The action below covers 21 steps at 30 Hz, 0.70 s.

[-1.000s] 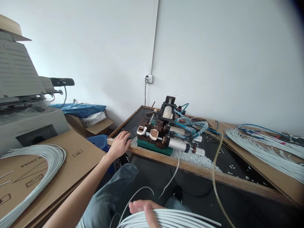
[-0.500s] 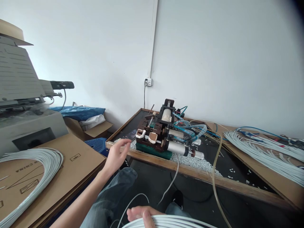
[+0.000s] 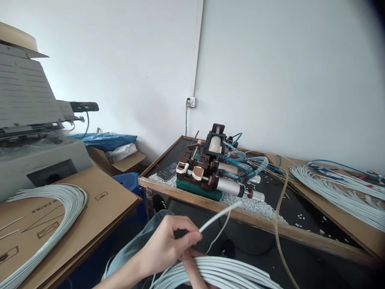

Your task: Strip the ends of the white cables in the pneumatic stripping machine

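My left hand point(image 3: 168, 245) pinches a single white cable point(image 3: 221, 214) between thumb and fingertips, near its end. The cable's free end points up and right, in front of the bench edge. Just below, my right hand point(image 3: 194, 273) is wrapped round a thick bundle of white cables point(image 3: 237, 267) over my lap; its lower part is out of view. Beyond both hands, a pneumatic machine point(image 3: 207, 160) with metal cylinders and two pale-rimmed jaws stands on a green base point(image 3: 198, 190). Small white cut pieces point(image 3: 255, 206) lie around the base.
The black bench has a wooden rim point(image 3: 180, 196). A phone point(image 3: 167, 171) lies left of the machine. At left, a cable coil point(image 3: 72, 196) rests on cardboard point(image 3: 111, 186) beside a grey machine point(image 3: 60, 156). More cables point(image 3: 333, 196) lie at right. A yellowish hose point(image 3: 278, 237) hangs over the rim.
My left hand has come from the bench's left front corner down and right to the bundle, and now pinches one cable. The bundle and my right hand sit higher in view.
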### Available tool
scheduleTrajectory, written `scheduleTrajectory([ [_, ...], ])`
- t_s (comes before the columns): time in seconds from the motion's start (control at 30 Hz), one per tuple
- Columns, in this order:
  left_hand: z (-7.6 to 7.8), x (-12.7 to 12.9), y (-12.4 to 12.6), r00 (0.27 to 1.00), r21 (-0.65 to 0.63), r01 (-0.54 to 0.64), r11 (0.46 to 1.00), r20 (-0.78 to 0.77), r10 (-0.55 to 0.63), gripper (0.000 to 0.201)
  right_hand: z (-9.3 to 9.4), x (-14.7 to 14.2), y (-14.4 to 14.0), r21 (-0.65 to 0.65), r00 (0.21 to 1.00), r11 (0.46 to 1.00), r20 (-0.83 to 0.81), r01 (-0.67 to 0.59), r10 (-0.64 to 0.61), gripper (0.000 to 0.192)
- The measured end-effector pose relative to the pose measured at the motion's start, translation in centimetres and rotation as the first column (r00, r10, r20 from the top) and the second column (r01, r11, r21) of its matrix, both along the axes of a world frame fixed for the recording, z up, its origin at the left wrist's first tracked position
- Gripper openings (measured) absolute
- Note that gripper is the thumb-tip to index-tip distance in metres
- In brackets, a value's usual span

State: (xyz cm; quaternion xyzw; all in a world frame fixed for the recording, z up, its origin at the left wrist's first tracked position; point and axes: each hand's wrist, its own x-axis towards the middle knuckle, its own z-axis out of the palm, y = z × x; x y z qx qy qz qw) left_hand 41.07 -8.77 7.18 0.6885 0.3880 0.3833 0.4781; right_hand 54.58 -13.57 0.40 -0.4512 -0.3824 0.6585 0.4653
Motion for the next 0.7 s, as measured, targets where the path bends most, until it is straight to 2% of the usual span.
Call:
scheduleTrajectory([
  [0.1, -1.4, -0.2, 1.8, 0.968, -0.069, -0.207, 0.976, 0.131, 0.214, 0.030, -0.1, 0.0, 0.3, -0.070, 0.989, 0.998, -0.145, 0.011, -0.021, 0.064],
  [0.23, -2.4, 0.1, 4.3, 0.900, -0.047, -0.366, 0.929, 0.236, 0.367, 0.031, -0.1, 1.2, 0.7, -0.085, 0.974, 0.996, -0.223, 0.012, -0.031, 0.052],
  [0.43, -2.5, 1.1, 5.9, 0.855, -0.030, -0.451, 0.892, 0.272, 0.442, 0.032, -0.4, 2.8, 1.0, -0.051, 0.969, 0.998, -0.246, -0.031, 0.017, 0.051],
  [0.7, -3.4, 0.9, 6.9, 0.813, -0.030, -0.527, 0.849, 0.270, 0.515, 0.035, -0.7, 3.0, 1.3, -0.067, 0.962, 0.997, -0.272, -0.034, 0.014, 0.053],
])
